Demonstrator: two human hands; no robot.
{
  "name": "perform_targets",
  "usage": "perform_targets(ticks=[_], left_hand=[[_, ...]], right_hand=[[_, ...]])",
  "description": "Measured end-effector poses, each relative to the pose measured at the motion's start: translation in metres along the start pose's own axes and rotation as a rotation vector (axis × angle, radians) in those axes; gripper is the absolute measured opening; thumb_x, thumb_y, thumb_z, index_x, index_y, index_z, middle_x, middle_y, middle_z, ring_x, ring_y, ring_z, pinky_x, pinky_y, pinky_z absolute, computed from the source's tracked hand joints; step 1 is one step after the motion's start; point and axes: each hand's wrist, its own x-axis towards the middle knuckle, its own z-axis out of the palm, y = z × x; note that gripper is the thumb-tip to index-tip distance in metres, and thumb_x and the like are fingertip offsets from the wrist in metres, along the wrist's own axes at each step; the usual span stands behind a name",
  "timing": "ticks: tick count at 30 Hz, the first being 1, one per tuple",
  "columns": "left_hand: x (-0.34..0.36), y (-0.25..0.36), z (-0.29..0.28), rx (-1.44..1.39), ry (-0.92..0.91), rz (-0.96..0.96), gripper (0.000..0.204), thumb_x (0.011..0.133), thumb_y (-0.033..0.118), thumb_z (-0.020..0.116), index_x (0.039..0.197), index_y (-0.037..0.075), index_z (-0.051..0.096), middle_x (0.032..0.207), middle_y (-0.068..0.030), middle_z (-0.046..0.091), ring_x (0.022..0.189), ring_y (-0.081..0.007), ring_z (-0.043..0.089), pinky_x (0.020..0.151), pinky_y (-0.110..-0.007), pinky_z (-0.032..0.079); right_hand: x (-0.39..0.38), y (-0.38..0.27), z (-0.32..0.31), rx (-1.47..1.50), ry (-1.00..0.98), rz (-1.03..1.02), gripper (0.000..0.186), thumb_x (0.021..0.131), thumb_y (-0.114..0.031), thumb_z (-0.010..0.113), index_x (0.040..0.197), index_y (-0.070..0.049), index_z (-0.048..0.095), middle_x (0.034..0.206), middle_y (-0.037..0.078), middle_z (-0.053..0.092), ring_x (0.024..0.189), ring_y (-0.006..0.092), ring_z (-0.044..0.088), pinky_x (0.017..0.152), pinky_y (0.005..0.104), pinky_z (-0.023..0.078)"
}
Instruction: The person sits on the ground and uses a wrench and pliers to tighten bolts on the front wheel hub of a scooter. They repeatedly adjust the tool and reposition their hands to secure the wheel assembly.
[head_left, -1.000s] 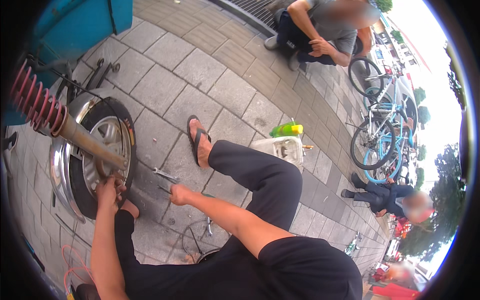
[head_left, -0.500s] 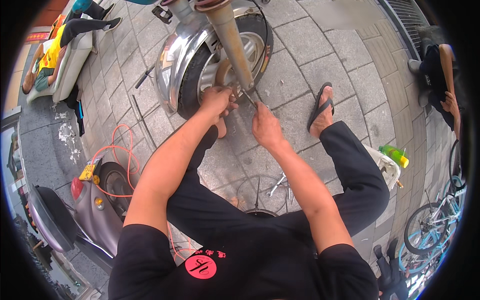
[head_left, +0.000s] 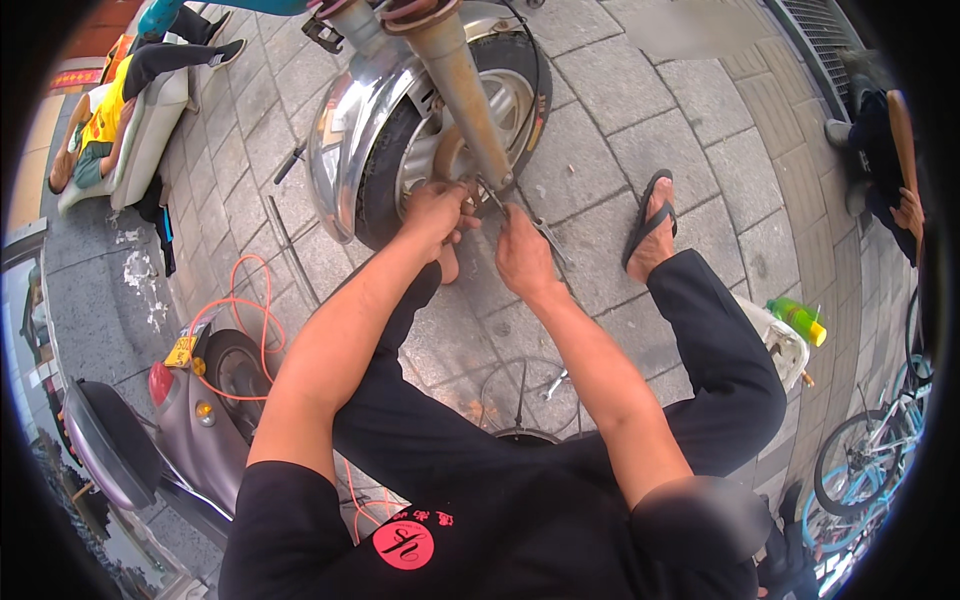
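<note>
A wheel (head_left: 520, 100) with a rusty fork leg (head_left: 460, 110) and chrome fender (head_left: 334, 150) stands in front of me. My left hand (head_left: 440, 213) is at the hub, its fingers curled around something small that I cannot make out, partly hidden by the hand. My right hand (head_left: 521, 250) grips a slim metal tool (head_left: 491, 194) angled up toward the lower end of the fork. A loose wrench (head_left: 550, 240) lies on the paving just beyond that hand, and another small wrench (head_left: 555, 385) lies between my legs.
A scooter (head_left: 180, 420) and orange hose (head_left: 235, 300) are at left. A person (head_left: 100, 130) reclines on a seat at upper left; another person (head_left: 905, 210) is at right. Bicycles (head_left: 860, 470) stand lower right. A white container (head_left: 785, 345) and green bottle (head_left: 790, 315) sit beside my right leg.
Since a second ago the view has swung round to centre the wheel. My right hand has moved up to the fork end with the tool; my left hand stays at the hub.
</note>
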Motion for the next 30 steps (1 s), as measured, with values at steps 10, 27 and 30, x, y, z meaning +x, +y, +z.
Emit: perform_targets(ticks=[10, 27, 30], left_hand=[[0.002, -0.007, 0.002, -0.089, 0.003, 0.021, 0.023, 0.108, 0.022, 0.061, 0.11, -0.001, 0.066, 0.092, -0.0081, 0.068, 0.07, -0.0184, 0.075, 0.042, -0.027, 0.041], [-0.003, -0.016, 0.026, -0.238, 0.173, 0.124, 0.019, 0.102, 0.02, 0.07, 0.092, 0.005, 0.065, 0.08, -0.0046, 0.069, 0.065, -0.0145, 0.063, 0.055, -0.03, 0.04], [-0.002, -0.013, 0.021, -0.183, 0.135, 0.147, 0.02, 0.102, 0.022, 0.071, 0.094, 0.005, 0.064, 0.08, -0.0048, 0.071, 0.066, -0.0144, 0.066, 0.055, -0.031, 0.041]], right_hand=[[0.009, -0.013, -0.02, -0.141, -0.021, -0.092, 0.034, 0.099, -0.009, 0.057, 0.133, -0.002, 0.058, 0.106, 0.026, 0.07, 0.092, 0.0481, 0.07, 0.079, 0.0563, 0.056], [0.084, -0.057, -0.078, -0.556, -0.385, -0.297, 0.022, 0.09, -0.023, 0.063, 0.093, -0.003, 0.07, 0.082, 0.023, 0.073, 0.081, 0.0439, 0.073, 0.071, 0.0538, 0.058], [0.097, -0.091, -0.085, -0.631, -0.465, -0.338, 0.026, 0.088, -0.026, 0.066, 0.085, -0.002, 0.073, 0.084, 0.024, 0.074, 0.084, 0.0433, 0.074, 0.075, 0.0525, 0.06]])
